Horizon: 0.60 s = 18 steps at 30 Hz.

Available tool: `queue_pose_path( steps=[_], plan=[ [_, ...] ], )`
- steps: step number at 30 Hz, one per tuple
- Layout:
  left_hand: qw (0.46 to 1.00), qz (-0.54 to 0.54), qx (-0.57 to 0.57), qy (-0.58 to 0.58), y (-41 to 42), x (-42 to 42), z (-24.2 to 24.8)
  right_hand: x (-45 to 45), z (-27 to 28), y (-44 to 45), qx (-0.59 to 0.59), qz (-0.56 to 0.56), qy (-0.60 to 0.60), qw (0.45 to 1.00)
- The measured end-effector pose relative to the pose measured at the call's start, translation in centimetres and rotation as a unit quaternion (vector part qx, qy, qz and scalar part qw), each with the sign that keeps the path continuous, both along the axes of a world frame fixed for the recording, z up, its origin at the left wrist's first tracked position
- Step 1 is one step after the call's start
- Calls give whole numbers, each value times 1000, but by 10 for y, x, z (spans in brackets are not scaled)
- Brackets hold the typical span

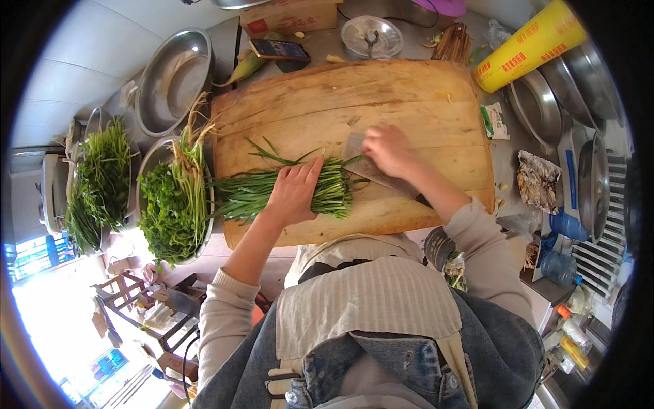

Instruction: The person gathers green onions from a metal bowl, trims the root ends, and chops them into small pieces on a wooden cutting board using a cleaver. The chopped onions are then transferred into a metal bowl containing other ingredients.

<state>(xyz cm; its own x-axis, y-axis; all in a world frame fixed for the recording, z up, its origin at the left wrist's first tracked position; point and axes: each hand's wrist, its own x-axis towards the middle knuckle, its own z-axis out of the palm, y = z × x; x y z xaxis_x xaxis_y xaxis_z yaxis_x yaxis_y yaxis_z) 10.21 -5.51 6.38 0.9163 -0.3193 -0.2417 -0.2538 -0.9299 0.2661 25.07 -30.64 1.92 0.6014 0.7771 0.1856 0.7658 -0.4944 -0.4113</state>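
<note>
A bundle of long green garlic chives [332, 189] lies across the left part of a wooden cutting board [409, 97], its cut ends toward the right. My left hand [296, 189] rests on top of the bundle, fingers pointing away from me. Right of the chives, a cleaver's metal blade [380, 171] lies flat or nearly flat on the board. My right hand [386, 148] is bent over the blade's upper edge, a few loose chive stalks beside its fingers. Whether it grips anything is hidden. The cleaver's handle is mostly covered by my right forearm.
At left are bowls of leafy herbs [168, 209] and greens [104, 179], with an empty steel basin [176, 82] behind. A phone [280, 49] and a steel dish [372, 37] stand beyond the board. A yellow plastic-wrap roll [529, 46] and steel bowls [536, 105] are at right.
</note>
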Motion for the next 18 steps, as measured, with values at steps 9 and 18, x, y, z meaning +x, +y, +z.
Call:
queue_pose_path(
  steps=[9, 18],
  plan=[
    [999, -17, 24, 12, -1, 4, 2, 71, 118, -59, 171, -129, 24, 977],
    [999, -30, 9, -24, -1, 3, 4, -5, 6, 87, -30, -29, 115, 992]
  ],
)
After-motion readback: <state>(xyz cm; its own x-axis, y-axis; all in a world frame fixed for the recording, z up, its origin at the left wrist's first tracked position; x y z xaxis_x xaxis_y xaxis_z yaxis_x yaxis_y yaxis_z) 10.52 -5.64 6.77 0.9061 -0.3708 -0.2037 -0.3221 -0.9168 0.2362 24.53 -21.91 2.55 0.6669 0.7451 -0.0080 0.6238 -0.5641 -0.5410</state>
